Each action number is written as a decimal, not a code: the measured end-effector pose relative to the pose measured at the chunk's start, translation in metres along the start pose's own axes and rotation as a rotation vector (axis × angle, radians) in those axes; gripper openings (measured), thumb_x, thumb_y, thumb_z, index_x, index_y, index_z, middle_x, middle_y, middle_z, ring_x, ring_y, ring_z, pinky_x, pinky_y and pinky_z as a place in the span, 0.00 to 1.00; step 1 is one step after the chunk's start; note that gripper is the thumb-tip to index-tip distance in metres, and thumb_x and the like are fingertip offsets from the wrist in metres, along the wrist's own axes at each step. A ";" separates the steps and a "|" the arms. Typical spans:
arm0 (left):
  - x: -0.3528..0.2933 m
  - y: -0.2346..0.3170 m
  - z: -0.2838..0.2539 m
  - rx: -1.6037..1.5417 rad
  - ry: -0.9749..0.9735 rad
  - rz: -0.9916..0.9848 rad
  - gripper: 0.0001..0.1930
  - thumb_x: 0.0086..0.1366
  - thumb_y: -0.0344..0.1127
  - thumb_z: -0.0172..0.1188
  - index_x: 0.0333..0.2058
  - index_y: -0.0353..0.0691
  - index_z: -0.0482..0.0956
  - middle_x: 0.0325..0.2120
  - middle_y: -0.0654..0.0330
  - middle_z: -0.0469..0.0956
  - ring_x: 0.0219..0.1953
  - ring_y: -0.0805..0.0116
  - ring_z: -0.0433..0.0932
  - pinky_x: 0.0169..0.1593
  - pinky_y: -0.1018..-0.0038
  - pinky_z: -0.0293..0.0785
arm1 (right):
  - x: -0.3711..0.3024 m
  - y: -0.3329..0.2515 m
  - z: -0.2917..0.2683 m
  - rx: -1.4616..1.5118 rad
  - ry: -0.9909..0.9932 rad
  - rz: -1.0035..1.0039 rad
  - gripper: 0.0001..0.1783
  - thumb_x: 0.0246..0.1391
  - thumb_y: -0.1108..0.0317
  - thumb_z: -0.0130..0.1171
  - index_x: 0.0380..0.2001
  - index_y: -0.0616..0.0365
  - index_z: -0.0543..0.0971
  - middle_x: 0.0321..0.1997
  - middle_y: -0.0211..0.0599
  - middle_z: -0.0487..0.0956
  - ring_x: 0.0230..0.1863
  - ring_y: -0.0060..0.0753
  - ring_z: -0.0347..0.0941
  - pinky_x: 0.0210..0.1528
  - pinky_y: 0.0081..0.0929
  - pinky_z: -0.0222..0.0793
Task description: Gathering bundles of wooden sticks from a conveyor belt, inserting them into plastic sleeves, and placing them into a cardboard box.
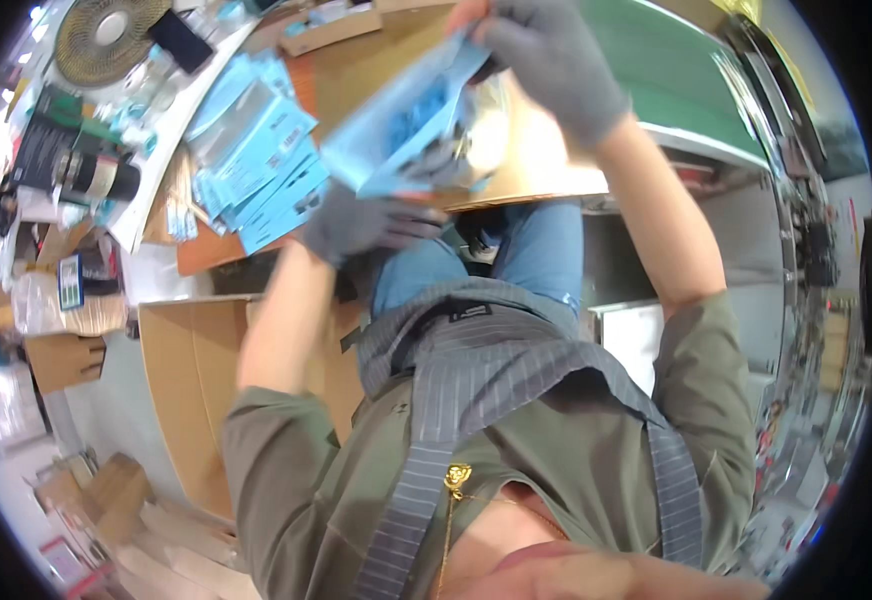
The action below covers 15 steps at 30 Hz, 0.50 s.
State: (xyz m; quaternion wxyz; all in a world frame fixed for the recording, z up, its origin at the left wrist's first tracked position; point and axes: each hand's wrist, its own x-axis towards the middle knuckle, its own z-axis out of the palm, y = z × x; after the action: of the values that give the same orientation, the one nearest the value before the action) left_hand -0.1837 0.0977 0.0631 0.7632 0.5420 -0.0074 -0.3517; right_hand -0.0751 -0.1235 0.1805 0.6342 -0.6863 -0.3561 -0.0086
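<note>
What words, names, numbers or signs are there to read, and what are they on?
None is clear enough to quote.
Flat blue packaging: dark print, too small and blurred.
Dark patch on the striped apron: too small.
Pale label on the black cylinder: too blurred.
Open blue box: no print I can make out.

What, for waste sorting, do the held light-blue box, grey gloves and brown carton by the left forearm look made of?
Light-blue box: probably smooth card, possibly plastic; flat walls. Grey gloves: likely matte fabric, given the close fit; blur hides any weave. Brown carton: apparently matte cardboard, with plain, creased panels.
</note>
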 end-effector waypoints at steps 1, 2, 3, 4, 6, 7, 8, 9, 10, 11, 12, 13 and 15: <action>0.007 -0.029 0.001 -0.666 -0.251 -0.058 0.48 0.54 0.75 0.44 0.60 0.39 0.59 0.50 0.37 0.68 0.55 0.43 0.67 0.47 0.44 0.68 | -0.008 -0.017 0.025 -0.127 -0.117 -0.074 0.04 0.49 0.71 0.53 0.29 0.59 0.73 0.18 0.32 0.69 0.22 0.20 0.68 0.26 0.26 0.64; 0.012 -0.025 0.024 -0.761 -0.397 0.218 0.46 0.56 0.76 0.39 0.58 0.39 0.61 0.49 0.42 0.71 0.52 0.44 0.70 0.44 0.48 0.71 | -0.021 -0.040 0.046 -0.293 -0.251 -0.100 0.06 0.50 0.71 0.49 0.29 0.59 0.75 0.18 0.32 0.68 0.21 0.20 0.67 0.26 0.25 0.63; 0.002 0.005 0.054 -0.802 -0.654 0.558 0.41 0.57 0.73 0.43 0.54 0.42 0.65 0.44 0.49 0.75 0.46 0.52 0.75 0.43 0.58 0.74 | -0.032 -0.049 0.058 -0.418 -0.354 -0.222 0.06 0.51 0.73 0.47 0.29 0.59 0.74 0.19 0.37 0.69 0.21 0.29 0.69 0.27 0.28 0.63; 0.019 -0.022 0.043 -0.823 0.008 0.707 0.31 0.61 0.64 0.50 0.48 0.42 0.70 0.37 0.53 0.78 0.37 0.60 0.78 0.41 0.66 0.74 | -0.043 -0.057 0.077 -0.393 -0.386 -0.404 0.05 0.49 0.73 0.48 0.30 0.58 0.74 0.20 0.41 0.69 0.23 0.43 0.68 0.27 0.32 0.63; -0.032 0.004 0.054 -0.776 0.093 0.525 0.20 0.62 0.50 0.55 0.45 0.41 0.73 0.33 0.57 0.79 0.32 0.67 0.78 0.40 0.72 0.74 | -0.051 -0.070 0.092 -0.412 -0.500 -0.579 0.05 0.44 0.72 0.53 0.28 0.57 0.74 0.24 0.41 0.70 0.24 0.49 0.67 0.26 0.36 0.62; -0.064 0.016 0.063 -0.722 0.295 0.453 0.18 0.61 0.46 0.56 0.44 0.40 0.74 0.34 0.57 0.79 0.33 0.68 0.78 0.40 0.71 0.75 | -0.050 -0.079 0.099 -0.337 -0.534 -0.678 0.05 0.42 0.73 0.55 0.27 0.59 0.74 0.23 0.42 0.69 0.23 0.49 0.66 0.26 0.36 0.61; -0.105 0.025 0.074 -0.666 0.495 0.377 0.17 0.59 0.43 0.58 0.42 0.38 0.75 0.34 0.58 0.79 0.33 0.69 0.77 0.40 0.71 0.75 | -0.049 -0.090 0.106 -0.244 -0.622 -0.684 0.08 0.42 0.76 0.55 0.30 0.62 0.77 0.26 0.46 0.72 0.26 0.46 0.70 0.29 0.34 0.65; -0.135 0.028 0.080 -0.573 0.716 0.368 0.17 0.57 0.42 0.59 0.41 0.38 0.76 0.34 0.57 0.79 0.33 0.69 0.78 0.40 0.71 0.75 | -0.043 -0.088 0.113 -0.148 -0.654 -0.751 0.11 0.44 0.76 0.54 0.35 0.63 0.77 0.31 0.49 0.74 0.30 0.46 0.72 0.33 0.33 0.68; -0.165 0.021 0.129 -0.077 0.983 0.872 0.21 0.55 0.43 0.60 0.43 0.35 0.75 0.36 0.55 0.79 0.35 0.66 0.78 0.42 0.71 0.75 | -0.037 -0.086 0.119 -0.049 -0.682 -0.812 0.15 0.46 0.77 0.54 0.39 0.65 0.77 0.36 0.53 0.76 0.34 0.46 0.75 0.37 0.31 0.70; -0.197 0.007 0.111 -0.088 1.039 0.873 0.21 0.55 0.43 0.60 0.43 0.35 0.75 0.36 0.55 0.79 0.35 0.66 0.78 0.42 0.71 0.75 | -0.032 -0.092 0.125 -0.029 -0.758 -0.777 0.17 0.48 0.76 0.53 0.43 0.68 0.75 0.41 0.55 0.76 0.39 0.46 0.75 0.43 0.31 0.69; -0.239 -0.012 0.088 -0.418 0.844 0.832 0.24 0.56 0.41 0.57 0.48 0.32 0.71 0.40 0.52 0.77 0.40 0.62 0.77 0.46 0.69 0.74 | -0.028 -0.097 0.131 0.011 -0.842 -0.756 0.19 0.49 0.76 0.52 0.46 0.71 0.73 0.46 0.58 0.75 0.45 0.47 0.75 0.49 0.31 0.69; -0.264 -0.024 0.072 -0.732 0.599 0.783 0.27 0.57 0.39 0.54 0.52 0.29 0.67 0.44 0.48 0.75 0.45 0.58 0.76 0.50 0.68 0.74 | -0.023 -0.088 0.137 -0.006 -0.796 -0.783 0.21 0.52 0.73 0.51 0.49 0.74 0.70 0.49 0.58 0.74 0.51 0.47 0.72 0.54 0.33 0.65; -0.302 -0.034 0.044 -0.624 0.793 0.611 0.30 0.57 0.39 0.55 0.56 0.31 0.63 0.48 0.50 0.73 0.49 0.57 0.74 0.51 0.65 0.73 | -0.022 -0.077 0.109 -0.199 -0.711 -0.455 0.22 0.55 0.69 0.51 0.51 0.73 0.69 0.51 0.52 0.74 0.52 0.41 0.71 0.56 0.33 0.62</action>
State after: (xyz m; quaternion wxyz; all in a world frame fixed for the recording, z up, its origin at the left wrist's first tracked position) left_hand -0.4460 0.2205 0.1644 0.8979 0.3551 0.2266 0.1279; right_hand -0.1781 -0.0425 0.2155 0.3850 -0.6083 -0.6919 0.0546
